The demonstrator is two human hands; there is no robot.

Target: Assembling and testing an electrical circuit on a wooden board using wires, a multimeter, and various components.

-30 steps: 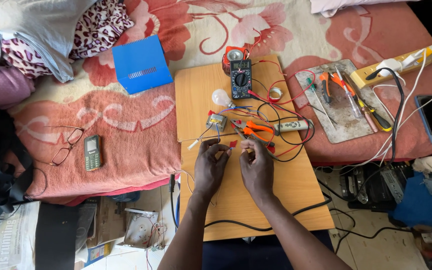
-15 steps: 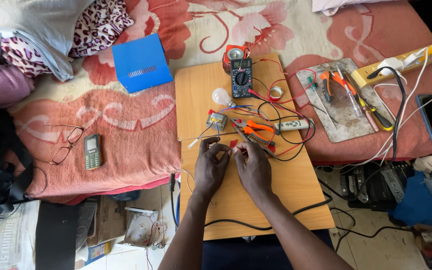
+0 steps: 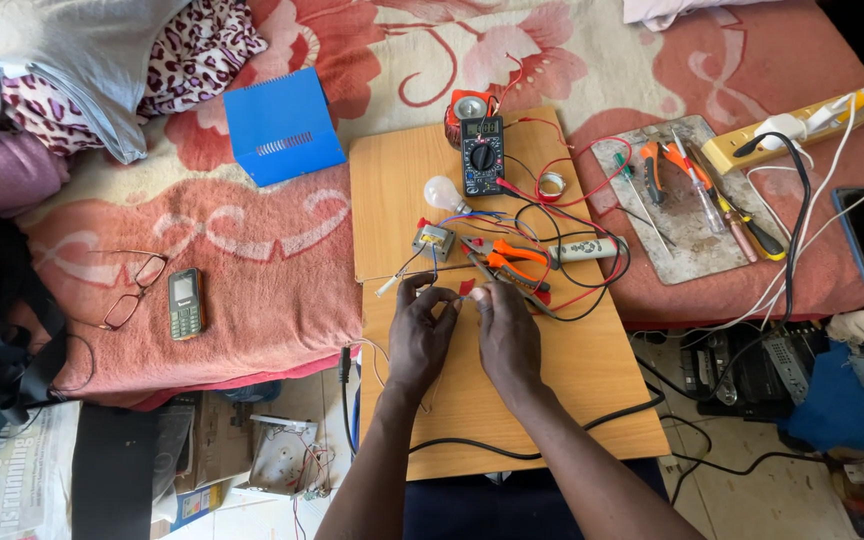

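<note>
A head-worn camera looks down on a wooden board [image 3: 422, 180] laid across a red floral bedspread [image 3: 252, 250]. Both of the person's hands meet near the board's middle. The left hand [image 3: 420, 335] has its fingers curled and pinched around thin wires [image 3: 430, 290]; the right hand [image 3: 508, 335] is likewise closed, its fingertips pinching the same wire ends beside a small red piece. The wires run up to a small transformer [image 3: 434, 240] just above the hands, and a clear light bulb [image 3: 442, 193] lies beside that.

Orange-handled pliers [image 3: 507, 258] lie just right of the hands, touching a tangle of red and black leads. A black multimeter [image 3: 482, 155] sits at the board's far edge, with a white remote-like stick [image 3: 587, 250] to the right. Off the board, a metal tray [image 3: 682, 215] holds screwdrivers and cutters, and a yellow power strip [image 3: 792, 135] has a white plug in it (whether it is live cannot be told).

The likely risks: bare wire ends slipping from the pinch and touching each other or a neighbouring lead, causing a short; a tug on the thin wires dragging the transformer or rolling the bulb off the board; and a shock, if the strip feeds this circuit. The board also overhangs the bed, so leaning on its near edge could tip it.
</note>
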